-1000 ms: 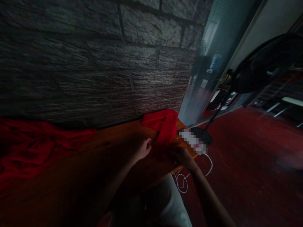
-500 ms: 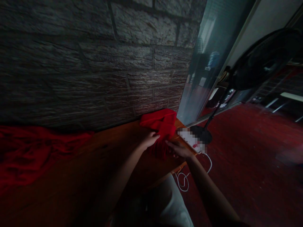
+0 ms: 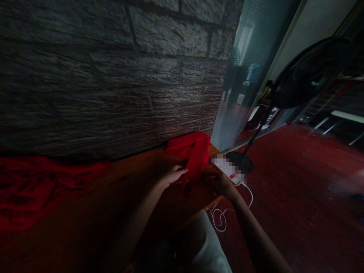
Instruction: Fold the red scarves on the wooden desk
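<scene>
A red scarf point(image 3: 196, 153), folded over with its near end dark and fringed, lies on the wooden table by the stone wall. My left hand point(image 3: 174, 175) rests at the scarf's left edge, its fingers stretched out toward the cloth. To the right of the scarf is my right hand point(image 3: 220, 184), apart from it, with loosely bent fingers and nothing visible in them. Deep shadow hides part of that hand and the lower end of the scarf. A heap of crumpled red cloth point(image 3: 42, 185) lies at the far left of the table, out of reach of both hands.
A blurred-out white object point(image 3: 224, 167) sits at the table's right edge, with a white cable point(image 3: 251, 195) hanging down. A black standing fan point(image 3: 313, 76) stands beyond it on the red floor point(image 3: 284, 197). The stone wall point(image 3: 127, 76) borders the table's back.
My right hand has drawn away from the scarf's fringed end toward the right. My left hand stays at the scarf's left side. The view has shifted slightly.
</scene>
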A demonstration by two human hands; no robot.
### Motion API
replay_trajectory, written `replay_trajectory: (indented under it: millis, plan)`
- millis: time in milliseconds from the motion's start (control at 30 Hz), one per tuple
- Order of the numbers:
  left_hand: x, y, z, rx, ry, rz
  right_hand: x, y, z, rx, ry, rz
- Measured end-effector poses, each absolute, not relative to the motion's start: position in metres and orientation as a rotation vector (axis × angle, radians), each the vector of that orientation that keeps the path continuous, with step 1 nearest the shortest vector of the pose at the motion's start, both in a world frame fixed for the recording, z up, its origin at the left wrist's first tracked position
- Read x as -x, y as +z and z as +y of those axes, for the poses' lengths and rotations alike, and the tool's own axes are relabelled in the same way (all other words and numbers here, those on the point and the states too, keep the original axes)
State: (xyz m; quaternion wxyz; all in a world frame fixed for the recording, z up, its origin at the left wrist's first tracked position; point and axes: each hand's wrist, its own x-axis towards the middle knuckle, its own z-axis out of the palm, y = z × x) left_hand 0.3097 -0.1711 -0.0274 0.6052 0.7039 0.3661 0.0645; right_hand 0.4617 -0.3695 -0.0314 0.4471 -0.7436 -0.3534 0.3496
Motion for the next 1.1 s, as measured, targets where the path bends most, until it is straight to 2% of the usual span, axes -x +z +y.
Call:
replay_trajectory:
  millis: [133, 233, 333, 467, 533, 633, 833, 967, 1100]
  plan:
    - [-0.302, -0.025, -0.171, -1.646, 0.044, 0.809, -0.464, -0.038, -0.347, 1.945, 0.863, -0.97]
    - [-0.299, -0.027, -0.172, -1.932, 0.056, 0.802, -0.459, -0.037, -0.328, 2.127, 0.674, -1.119]
    - [-0.301, -0.03, -0.178, -2.247, 0.3, 0.881, -0.455, -0.033, -0.318, 2.289, 0.449, -1.258]
    - [-0.306, -0.033, -0.193, -2.427, 0.605, 0.725, -0.455, -0.033, -0.32, 2.288, 0.388, -1.192]
    - [-0.309, -0.036, -0.2, -2.444, 0.597, 0.609, -0.456, -0.037, -0.325, 2.151, 0.427, -1.067]
    - [-0.315, -0.043, -0.204, -2.358, 0.59, 0.571, -0.452, -0.043, -0.33, 1.809, 0.664, -0.812]
    - [-0.331, -0.047, -0.191, -1.656, 0.571, 0.813, -0.431, -0.041, -0.337, 1.298, 0.996, -0.439]
    - [-0.332, -0.034, -0.19, -1.433, 0.361, 0.84, -0.418, -0.042, -0.351, 1.334, 1.026, -0.498]
    - [-0.316, -0.022, -0.192, -1.61, 0.17, 0.832, -0.424, -0.044, -0.369, 1.602, 1.094, -0.915]
